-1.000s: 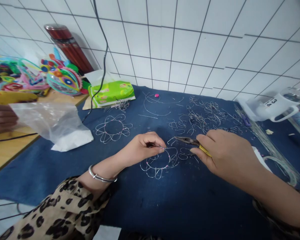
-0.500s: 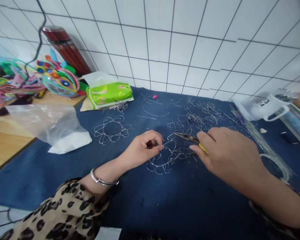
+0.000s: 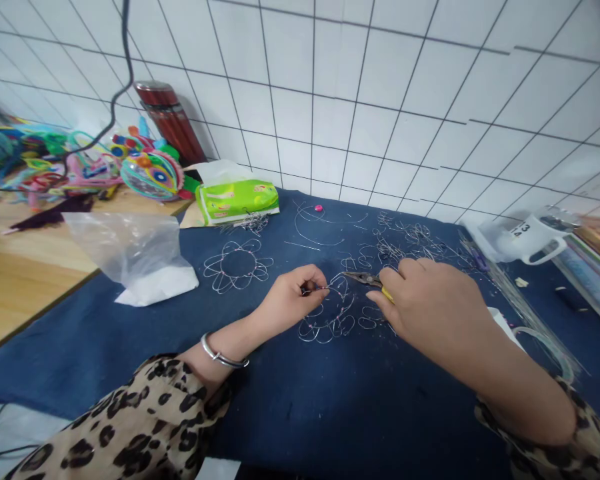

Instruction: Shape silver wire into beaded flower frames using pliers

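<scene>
My left hand pinches the edge of a looped wire ring dotted with small pinkish beads. Closed around the yellow handles of long-nose pliers, my right hand holds the tool just right of that ring. The pliers' tips are at a thin wire near my left fingertips; whether the jaws grip it is too small to tell. To the left, a similar flower-shaped wire ring lies flat on the dark blue cloth.
Loose bent wire pieces lie beyond my right hand. A green tissue pack, a clear plastic bag and a red thermos stand at the left. A white mug and straight wires are at the right.
The pliers in my right hand have moved left, closer to my left fingertips. My left hand keeps its pinch on the ring. The whole view has shifted slightly.
</scene>
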Demonstrator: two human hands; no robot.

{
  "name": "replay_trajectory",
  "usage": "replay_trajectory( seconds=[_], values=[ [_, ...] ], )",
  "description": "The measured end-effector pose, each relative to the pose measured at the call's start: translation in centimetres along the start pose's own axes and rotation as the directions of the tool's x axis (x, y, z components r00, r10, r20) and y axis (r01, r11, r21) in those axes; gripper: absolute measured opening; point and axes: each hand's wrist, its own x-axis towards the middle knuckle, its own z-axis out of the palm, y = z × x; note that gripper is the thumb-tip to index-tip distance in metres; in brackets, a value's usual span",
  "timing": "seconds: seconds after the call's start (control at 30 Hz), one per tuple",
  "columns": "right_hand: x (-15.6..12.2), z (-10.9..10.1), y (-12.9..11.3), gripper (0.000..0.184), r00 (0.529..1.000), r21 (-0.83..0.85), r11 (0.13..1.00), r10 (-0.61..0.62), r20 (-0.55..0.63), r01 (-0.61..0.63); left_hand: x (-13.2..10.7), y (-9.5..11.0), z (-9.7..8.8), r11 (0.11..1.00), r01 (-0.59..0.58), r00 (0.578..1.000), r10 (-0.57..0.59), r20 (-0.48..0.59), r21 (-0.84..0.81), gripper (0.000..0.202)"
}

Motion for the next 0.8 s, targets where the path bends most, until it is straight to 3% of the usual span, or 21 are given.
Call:
replay_trajectory(
  seconds=[0.33,0.8],
  values=[
    [0.3,0.9,-0.9,0.024,1.000,-0.021,1.000,0.011,0.019,-0.011,0.1,-0.2,0.4,0.990,0.019,0.999,-0.013,-0.047,0.142,0.003],
    [0.1,1.1,-1.9,0.012,0.999,-0.028,0.999,-0.035,-0.002,0.035,0.1,-0.4,0.9,0.993,0.021,0.999,-0.016,-0.044,0.119,0.005]
  ],
)
